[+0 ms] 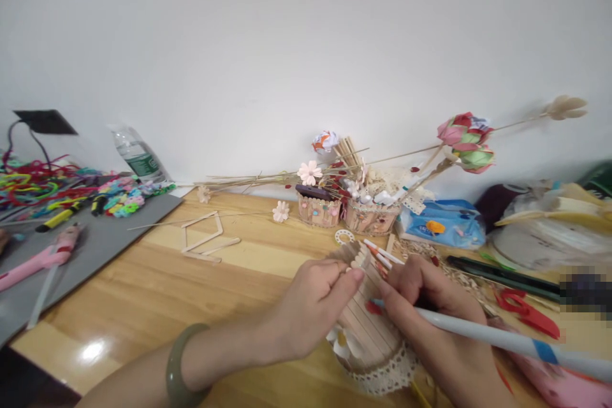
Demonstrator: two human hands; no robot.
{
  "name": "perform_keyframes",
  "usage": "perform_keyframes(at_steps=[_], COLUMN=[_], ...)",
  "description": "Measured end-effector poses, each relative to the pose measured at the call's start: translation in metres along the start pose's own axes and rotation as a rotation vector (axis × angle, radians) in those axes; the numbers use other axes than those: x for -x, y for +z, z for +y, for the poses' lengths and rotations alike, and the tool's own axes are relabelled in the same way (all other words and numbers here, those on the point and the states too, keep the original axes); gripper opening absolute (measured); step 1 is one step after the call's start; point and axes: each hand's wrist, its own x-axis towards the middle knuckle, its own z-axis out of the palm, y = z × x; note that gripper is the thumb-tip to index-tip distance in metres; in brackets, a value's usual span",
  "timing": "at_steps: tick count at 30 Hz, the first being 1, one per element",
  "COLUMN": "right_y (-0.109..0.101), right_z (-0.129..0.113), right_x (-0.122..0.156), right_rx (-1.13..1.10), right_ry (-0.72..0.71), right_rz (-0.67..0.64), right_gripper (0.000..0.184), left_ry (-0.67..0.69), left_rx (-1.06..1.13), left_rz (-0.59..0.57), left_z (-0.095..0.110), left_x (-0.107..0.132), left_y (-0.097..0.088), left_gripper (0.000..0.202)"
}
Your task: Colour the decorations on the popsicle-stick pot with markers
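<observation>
A cup made of wooden craft sticks point(370, 331) leans over the table, with a lace band point(382, 375) round its lower end and a white flower point(342, 341) stuck on its side. My left hand point(318, 309) grips the cup near its upper rim, thumb across the sticks. Between the fingers of my right hand point(430, 306) is a white marker pen point(478, 328) with a blue band. Its tip points at a small red patch point(373, 307) on the sticks; whether it touches I cannot tell. More thin white pens point(382, 253) lie just behind the cup.
Behind stand two decorated stick baskets point(319, 209) with dried flowers. A blue wipes pack point(442, 223) and red-handled tool point(528, 312) lie right. Bent sticks point(203, 244) lie left of centre. A grey mat point(109, 248) holds a pink glue gun point(48, 258) and colourful yarn pieces point(127, 194).
</observation>
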Motion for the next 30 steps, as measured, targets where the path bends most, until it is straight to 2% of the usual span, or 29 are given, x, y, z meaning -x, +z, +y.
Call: perform_keyframes(at_steps=[11, 22, 30], right_y=[-0.0015, -0.0019, -0.002], right_z=[0.0021, 0.001, -0.0016], right_x=[-0.0007, -0.0006, -0.0013], right_rx=[0.039, 0.02, 0.02], right_ry=[-0.007, 0.03, 0.007], right_rz=[-0.015, 0.007, 0.014], right_gripper=[0.028, 0.029, 0.028], left_ry=[-0.036, -0.052, -0.067], left_rx=[0.083, 0.063, 0.088], left_rz=[-0.01, 0.007, 0.02], left_z=[0.0023, 0.0005, -0.0013], left_x=[-0.0011, 0.0005, 0.0016], left_y=[0.001, 0.0028, 0.0041], left_gripper=[0.034, 0.036, 0.035])
